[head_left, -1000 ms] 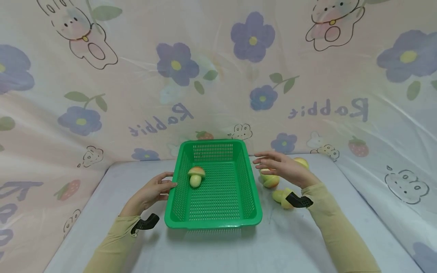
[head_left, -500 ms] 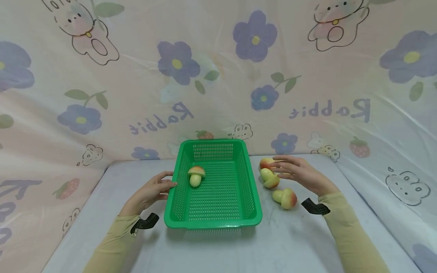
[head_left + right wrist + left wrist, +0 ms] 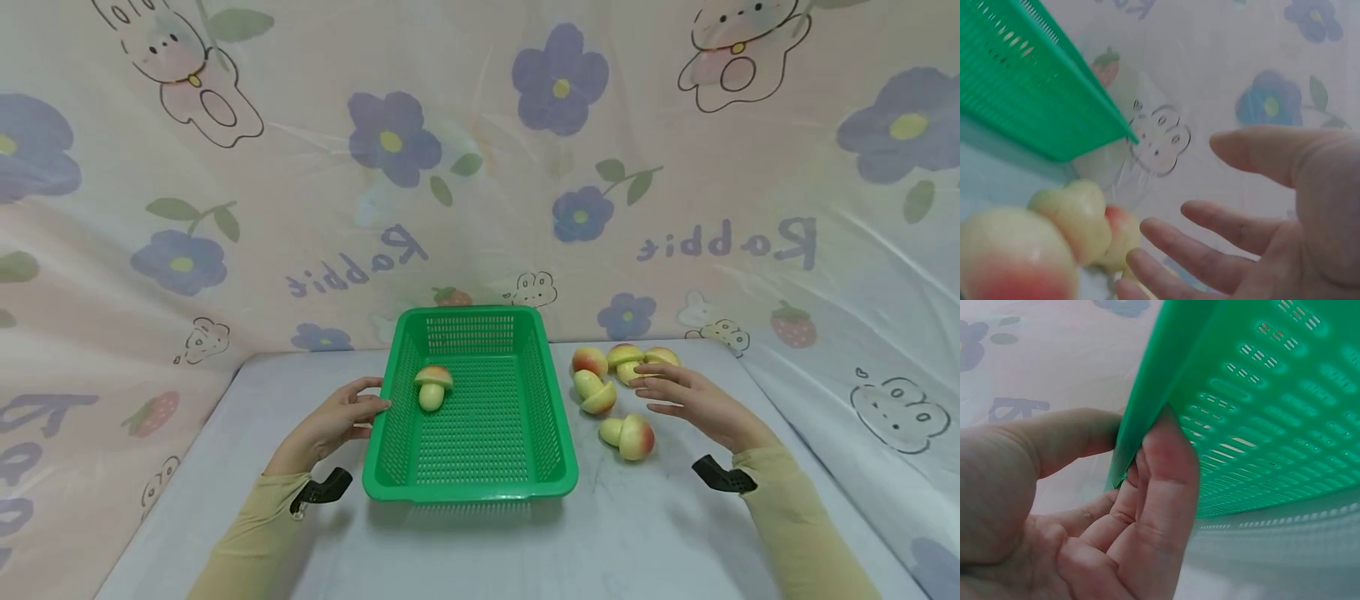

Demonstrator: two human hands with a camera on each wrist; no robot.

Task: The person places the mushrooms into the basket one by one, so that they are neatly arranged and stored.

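Observation:
My left hand (image 3: pixel 330 423) pinches the left rim of a green plastic basket (image 3: pixel 566 467) between thumb and fingers, as the left wrist view shows. Inside the basket, toward its left wall, lies one toy mushroom (image 3: pixel 432 388) with a brownish cap and pale stem. To the right of the basket my right hand (image 3: pixel 701 407) hovers with spread fingers and holds nothing. Its fingertips are nearest a toy mushroom (image 3: pixel 624 357) at the back, partly covering it in the head view. A closer mushroom (image 3: pixel 633 437) lies on its side, left of and below the hand.
Other toy mushrooms lie on the white table (image 3: pixel 480 554) right of the basket: one with a reddish cap (image 3: pixel 589 360), one tipped over (image 3: pixel 596 393) and one at the back (image 3: pixel 663 356). A patterned curtain (image 3: pixel 480 183) rises behind the table.
My right hand has moved right, away from the basket and over the mushrooms, uncovering those nearest the basket. The left hand, the basket and the mushrooms stay in place.

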